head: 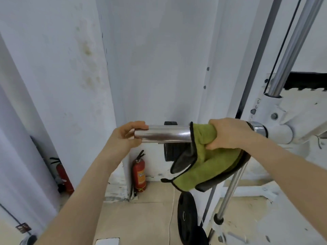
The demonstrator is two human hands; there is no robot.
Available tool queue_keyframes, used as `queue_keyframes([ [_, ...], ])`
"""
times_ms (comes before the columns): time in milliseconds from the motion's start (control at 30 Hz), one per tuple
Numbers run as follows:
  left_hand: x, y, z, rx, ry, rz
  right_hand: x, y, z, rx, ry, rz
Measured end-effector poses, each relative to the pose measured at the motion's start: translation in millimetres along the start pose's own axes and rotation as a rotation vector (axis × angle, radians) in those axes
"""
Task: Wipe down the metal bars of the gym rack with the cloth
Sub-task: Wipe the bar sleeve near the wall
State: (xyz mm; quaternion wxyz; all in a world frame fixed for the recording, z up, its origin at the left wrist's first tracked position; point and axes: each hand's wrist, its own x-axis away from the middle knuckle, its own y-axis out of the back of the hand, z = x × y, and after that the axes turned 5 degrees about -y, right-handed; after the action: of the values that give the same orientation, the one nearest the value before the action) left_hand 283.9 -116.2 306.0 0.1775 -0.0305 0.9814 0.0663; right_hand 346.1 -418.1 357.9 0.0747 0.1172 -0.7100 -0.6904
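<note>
A short chrome bar [168,134] sticks out to the left from the white rack frame [279,124]. My left hand [126,137] grips the bar's free end, thumb below and fingers over the top. My right hand [230,133] is closed around the bar near the frame with a green cloth [210,165] bunched under it. The cloth has a dark grey underside and black trim, and its loose part hangs below the bar. A chrome vertical guide rod [292,50] rises from the frame at the upper right.
Black weight plates [170,149] hang on a peg behind the bar, and another plate [187,214] stands on the floor below. A red fire extinguisher [140,174] stands in the wall corner, a second one [62,174] further left. A lower chrome rod [230,188] slants to the floor.
</note>
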Motion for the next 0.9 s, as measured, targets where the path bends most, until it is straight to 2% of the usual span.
queue_keyframes([
  [67,-11.8,-7.9,-8.4,-0.083,0.082,-0.161,2.2,-1.4,0.8,0.035,-0.011,-0.025],
  [167,-30.0,-28.4,-19.6,-0.293,0.302,-0.184,-5.7,-15.3,40.4,0.059,0.039,-0.192],
  [200,-33.4,-31.2,-18.1,-0.338,0.309,-0.179,-9.3,-20.8,58.0,0.073,0.069,-0.259],
  [300,-23.1,-29.4,-8.4,-0.202,0.197,-0.129,-15.0,-31.2,82.9,0.073,0.172,-0.384],
  [367,-10.6,-20.1,-5.7,-0.072,0.109,-0.046,-11.5,-32.0,59.1,0.023,0.223,-0.378],
  [400,-8.1,-14.7,-8.5,-0.103,0.054,0.002,-7.4,-31.0,38.9,0.012,0.204,-0.353],
  [433,-10.5,-13.4,-12.8,-0.212,-0.008,0.022,-3.1,-29.8,17.0,0.016,0.164,-0.345],
  [533,-27.0,-49.7,-35.0,-0.762,-0.176,-0.063,8.6,-32.7,-17.6,0.077,0.070,-0.411],
  [633,-43.2,-130.0,-46.0,-1.123,-0.223,0.105,19.1,-43.1,-14.7,0.099,-0.017,-0.461],
  [700,-49.2,-159.4,-39.4,-1.247,-0.240,0.118,31.9,-56.1,-15.3,0.080,-0.049,-0.553],
  [767,-55.3,-159.8,-33.5,-1.250,-0.176,0.093,46.1,-67.5,-18.6,0.042,-0.057,-0.591],
  [800,-56.1,-155.0,-29.4,-1.265,-0.174,0.077,50.8,-69.9,-18.2,0.017,-0.059,-0.575],
  [900,-47.9,-152.5,-22.4,-1.368,-0.329,0.017,45.4,-54.3,-15.2,-0.078,-0.088,-0.457],
])
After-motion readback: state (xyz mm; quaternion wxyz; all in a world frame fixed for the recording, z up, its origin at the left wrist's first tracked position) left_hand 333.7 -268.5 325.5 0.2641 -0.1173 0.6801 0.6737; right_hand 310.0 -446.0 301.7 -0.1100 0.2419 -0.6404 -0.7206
